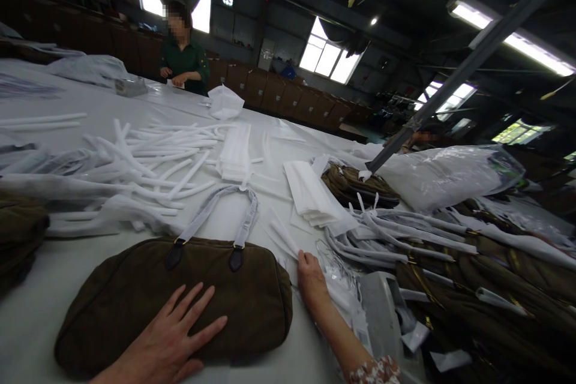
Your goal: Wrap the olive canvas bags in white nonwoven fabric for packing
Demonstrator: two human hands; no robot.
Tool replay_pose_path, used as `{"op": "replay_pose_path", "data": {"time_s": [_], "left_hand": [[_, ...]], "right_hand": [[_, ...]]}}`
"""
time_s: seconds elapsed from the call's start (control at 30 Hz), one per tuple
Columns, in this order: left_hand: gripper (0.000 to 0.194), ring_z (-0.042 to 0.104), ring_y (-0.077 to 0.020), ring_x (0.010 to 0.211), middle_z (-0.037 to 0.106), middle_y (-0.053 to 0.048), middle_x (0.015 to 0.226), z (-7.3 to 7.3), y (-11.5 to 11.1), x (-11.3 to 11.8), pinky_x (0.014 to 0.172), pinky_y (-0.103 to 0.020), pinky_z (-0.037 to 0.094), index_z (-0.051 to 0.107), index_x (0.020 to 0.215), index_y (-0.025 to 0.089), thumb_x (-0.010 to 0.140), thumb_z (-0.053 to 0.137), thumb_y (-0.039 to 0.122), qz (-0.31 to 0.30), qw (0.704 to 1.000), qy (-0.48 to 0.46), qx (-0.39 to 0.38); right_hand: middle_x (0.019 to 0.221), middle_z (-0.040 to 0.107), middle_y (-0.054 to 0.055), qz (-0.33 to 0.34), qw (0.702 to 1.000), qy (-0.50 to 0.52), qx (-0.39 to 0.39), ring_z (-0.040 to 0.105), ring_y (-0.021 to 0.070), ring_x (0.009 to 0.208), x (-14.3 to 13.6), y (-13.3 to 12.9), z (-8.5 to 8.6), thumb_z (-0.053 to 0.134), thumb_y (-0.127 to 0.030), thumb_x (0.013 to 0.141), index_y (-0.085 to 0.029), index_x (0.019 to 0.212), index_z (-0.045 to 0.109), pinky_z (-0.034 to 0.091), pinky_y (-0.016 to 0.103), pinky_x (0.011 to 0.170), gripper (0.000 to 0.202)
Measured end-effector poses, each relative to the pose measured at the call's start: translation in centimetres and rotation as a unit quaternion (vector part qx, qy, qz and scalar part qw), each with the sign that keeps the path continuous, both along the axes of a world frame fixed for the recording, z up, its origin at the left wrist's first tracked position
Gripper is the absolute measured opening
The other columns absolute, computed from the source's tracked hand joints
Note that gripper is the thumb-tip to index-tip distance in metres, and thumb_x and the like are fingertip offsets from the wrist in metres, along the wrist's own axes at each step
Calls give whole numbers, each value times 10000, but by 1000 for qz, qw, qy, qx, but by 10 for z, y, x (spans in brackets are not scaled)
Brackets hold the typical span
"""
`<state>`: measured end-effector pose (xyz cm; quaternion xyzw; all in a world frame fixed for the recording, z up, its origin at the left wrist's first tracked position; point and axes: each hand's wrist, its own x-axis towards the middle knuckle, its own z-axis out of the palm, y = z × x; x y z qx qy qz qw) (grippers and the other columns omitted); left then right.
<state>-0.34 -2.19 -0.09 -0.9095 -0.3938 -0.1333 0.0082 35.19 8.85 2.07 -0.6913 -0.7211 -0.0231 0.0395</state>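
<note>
A dark olive handbag point(148, 270) lies on the white table in front of me, its two handles point(246, 210) wrapped in pale covering and standing up toward the far side. My left hand point(166, 336) rests flat on the bag's face, fingers spread. Just beyond the bag's right end, my right hand point(312, 282) has its fingers drawn together at the near end of some thin white strips point(284, 235). What sits between those fingertips is hidden. Clear plastic packets point(337, 288) lie beside that hand, near a grey tape dispenser point(380, 306).
White foam tubes point(153, 162) are heaped at left. Folded white sheets point(310, 195) and another white stack point(234, 153) lie beyond the bag. More olive bags point(486, 300) pile up at right, below a slanted metal post point(459, 66). A person in green point(191, 63) stands across the table.
</note>
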Motion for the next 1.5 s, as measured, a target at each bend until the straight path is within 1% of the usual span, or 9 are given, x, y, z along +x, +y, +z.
{"op": "replay_pose_path", "data": {"time_s": [0.13, 0.27, 0.37, 0.5, 0.77, 1.0, 1.27, 1.4, 1.5], "left_hand": [[755, 272, -373, 1379, 157, -73, 1573, 2, -1, 1, 1066, -624, 258, 244, 1434, 437, 805, 662, 443, -1, 1000, 5, -22], [829, 233, -382, 1393, 158, -88, 1572, 8, 0, 0, 1083, -630, 220, 208, 1455, 403, 776, 677, 485, -8, 997, 6, -70], [853, 215, -371, 1403, 170, -89, 1570, 17, 2, -2, 1091, -618, 215, 153, 1468, 391, 790, 669, 433, -14, 993, 13, -115], [852, 198, -357, 1412, 187, -104, 1564, 33, 4, -3, 1085, -610, 224, 91, 1470, 405, 817, 637, 355, -16, 985, 36, -166], [859, 236, -379, 1395, 205, -139, 1553, 30, 0, -2, 1073, -609, 230, 103, 1468, 411, 810, 644, 301, -14, 987, 47, -156], [862, 242, -378, 1392, 217, -133, 1551, 28, -1, -1, 1072, -625, 222, 111, 1464, 419, 802, 649, 297, -13, 988, 40, -149], [842, 216, -372, 1401, 204, -120, 1556, 21, -1, 2, 1083, -632, 205, 147, 1465, 402, 799, 654, 312, -14, 987, 22, -161], [873, 214, -390, 1395, 216, -138, 1548, 36, 0, 2, 1057, -678, 210, 136, 1461, 422, 786, 676, 298, -5, 983, 28, -181], [910, 249, -426, 1368, 239, -172, 1531, 56, 3, 4, 1021, -707, 247, 144, 1465, 407, 760, 713, 316, -20, 978, 41, -205]], "right_hand": [[876, 669, 119, -47, 997, 62, -5, 612, 206, 785, 3, 15, 6, 538, -152, 785, -162, 1119, 631, 421, 277, 719, 346], [770, 711, 115, -83, 985, 150, 18, 644, 208, 723, 12, 26, 22, 545, -305, 805, -148, 977, 712, 424, 269, 687, 286], [891, 735, 121, -116, 965, 225, 64, 663, 236, 824, 26, 21, 39, 473, -407, 833, -140, 991, 721, 452, 285, 740, 398], [1084, 703, 107, -163, 930, 313, 103, 651, 250, 949, 52, 1, 54, 436, -513, 820, -114, 1184, 637, 475, 293, 766, 577], [717, 720, 99, -203, 893, 398, 60, 650, 238, 652, 82, -27, 44, 593, -521, 652, -115, 861, 704, 453, 290, 560, 471], [774, 733, 97, -196, 848, 490, 49, 671, 246, 687, 87, -32, 42, 699, -533, 563, -125, 958, 688, 496, 300, 596, 568], [678, 725, 45, -238, 781, 575, 52, 671, 244, 642, 90, -34, 35, 705, -553, 493, -204, 771, 704, 537, 329, 572, 446], [820, 744, 53, -225, 768, 597, 62, 685, 267, 804, 87, -33, 51, 701, -588, 504, -196, 892, 714, 558, 359, 705, 552], [899, 739, 90, -205, 799, 552, 121, 666, 304, 931, 95, -26, 65, 733, -587, 465, -189, 855, 730, 532, 386, 842, 558]]}}
